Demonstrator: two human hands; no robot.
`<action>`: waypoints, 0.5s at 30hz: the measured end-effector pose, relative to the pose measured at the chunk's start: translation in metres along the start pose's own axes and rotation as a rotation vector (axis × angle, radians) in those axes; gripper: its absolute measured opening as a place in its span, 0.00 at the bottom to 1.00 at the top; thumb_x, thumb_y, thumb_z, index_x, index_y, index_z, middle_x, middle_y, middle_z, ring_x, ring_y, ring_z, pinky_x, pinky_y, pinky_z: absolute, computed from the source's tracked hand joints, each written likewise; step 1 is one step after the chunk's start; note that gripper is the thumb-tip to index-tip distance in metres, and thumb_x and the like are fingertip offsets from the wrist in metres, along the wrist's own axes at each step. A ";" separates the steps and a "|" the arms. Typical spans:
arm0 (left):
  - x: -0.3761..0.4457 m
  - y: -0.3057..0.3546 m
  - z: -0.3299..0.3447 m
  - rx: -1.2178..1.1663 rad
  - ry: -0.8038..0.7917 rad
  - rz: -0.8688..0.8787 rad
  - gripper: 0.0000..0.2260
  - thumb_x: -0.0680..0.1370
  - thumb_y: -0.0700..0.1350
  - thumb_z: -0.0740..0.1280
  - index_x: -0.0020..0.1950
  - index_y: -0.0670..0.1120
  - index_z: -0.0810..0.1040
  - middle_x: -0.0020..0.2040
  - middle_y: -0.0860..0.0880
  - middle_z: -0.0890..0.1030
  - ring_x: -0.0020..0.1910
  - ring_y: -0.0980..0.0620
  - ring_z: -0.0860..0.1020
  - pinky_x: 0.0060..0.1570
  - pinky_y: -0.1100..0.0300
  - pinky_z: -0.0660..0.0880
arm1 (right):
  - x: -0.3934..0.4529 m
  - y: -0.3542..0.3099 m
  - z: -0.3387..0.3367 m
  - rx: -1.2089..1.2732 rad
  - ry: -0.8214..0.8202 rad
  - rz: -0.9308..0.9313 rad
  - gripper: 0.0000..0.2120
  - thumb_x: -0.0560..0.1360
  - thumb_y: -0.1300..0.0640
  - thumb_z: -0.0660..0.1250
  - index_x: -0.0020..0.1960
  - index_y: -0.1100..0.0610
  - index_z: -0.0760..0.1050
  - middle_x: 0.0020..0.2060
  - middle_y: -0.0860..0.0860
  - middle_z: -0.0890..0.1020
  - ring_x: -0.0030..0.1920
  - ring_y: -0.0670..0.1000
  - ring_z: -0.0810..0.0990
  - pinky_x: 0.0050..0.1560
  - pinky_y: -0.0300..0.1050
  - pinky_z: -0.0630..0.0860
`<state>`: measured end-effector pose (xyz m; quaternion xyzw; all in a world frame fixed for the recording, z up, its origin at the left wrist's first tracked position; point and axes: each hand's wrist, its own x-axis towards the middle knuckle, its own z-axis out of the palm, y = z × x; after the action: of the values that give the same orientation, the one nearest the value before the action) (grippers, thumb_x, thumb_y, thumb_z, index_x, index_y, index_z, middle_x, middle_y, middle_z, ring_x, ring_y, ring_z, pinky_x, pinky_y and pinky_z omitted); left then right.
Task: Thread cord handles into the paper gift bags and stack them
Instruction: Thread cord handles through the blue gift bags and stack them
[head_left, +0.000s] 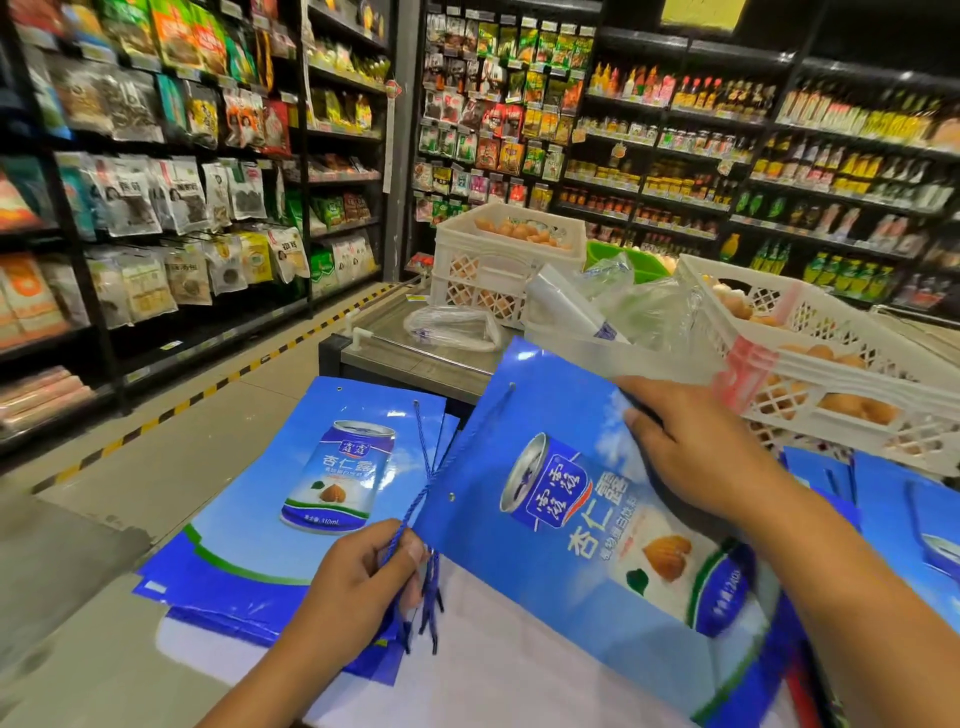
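Paper gift bag (597, 519) held flat and tilted between both hands, cord partly threaded

The bag's long axis runs from upper left to lower right; the blue cord (457, 441) leaves the eyelet near its top corner and runs down-left to the left hand (363, 577), which pinches it along with a bunch of loose cord ends, just beside the bag's free eyelet and so the nearer hand for the next threading. The right hand (696, 447) lies on the bag's upper edge, fingers curled over it, seemingly gripping. Printed on it: a can, an almond, "杏仁露". The stack of bags (291, 493) at left reads "310mL". White crates (810, 332) stand behind
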<state>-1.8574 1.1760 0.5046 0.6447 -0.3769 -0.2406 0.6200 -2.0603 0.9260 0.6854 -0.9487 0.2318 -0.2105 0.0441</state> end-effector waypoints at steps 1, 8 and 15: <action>-0.001 -0.001 0.000 -0.005 0.000 -0.001 0.14 0.85 0.44 0.65 0.39 0.46 0.77 0.30 0.39 0.79 0.32 0.46 0.76 0.40 0.54 0.72 | 0.005 0.007 0.010 0.019 -0.039 -0.004 0.19 0.83 0.58 0.63 0.72 0.45 0.75 0.65 0.49 0.83 0.63 0.57 0.81 0.60 0.53 0.78; -0.007 -0.005 0.001 0.135 -0.060 0.063 0.15 0.83 0.49 0.68 0.38 0.47 0.72 0.27 0.46 0.72 0.29 0.53 0.71 0.34 0.57 0.67 | 0.016 0.032 0.077 -0.175 -0.231 -0.045 0.30 0.77 0.55 0.58 0.78 0.43 0.65 0.67 0.49 0.77 0.65 0.56 0.77 0.65 0.49 0.74; -0.004 -0.002 0.002 0.169 -0.055 0.067 0.12 0.78 0.56 0.70 0.41 0.49 0.78 0.27 0.50 0.74 0.30 0.53 0.71 0.35 0.57 0.68 | -0.017 -0.067 0.107 0.317 -0.420 -0.182 0.34 0.80 0.61 0.65 0.78 0.34 0.61 0.69 0.31 0.69 0.53 0.39 0.76 0.57 0.36 0.74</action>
<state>-1.8609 1.1780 0.5015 0.6749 -0.4338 -0.2048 0.5607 -2.0009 0.9915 0.5940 -0.9697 0.0955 -0.0458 0.2200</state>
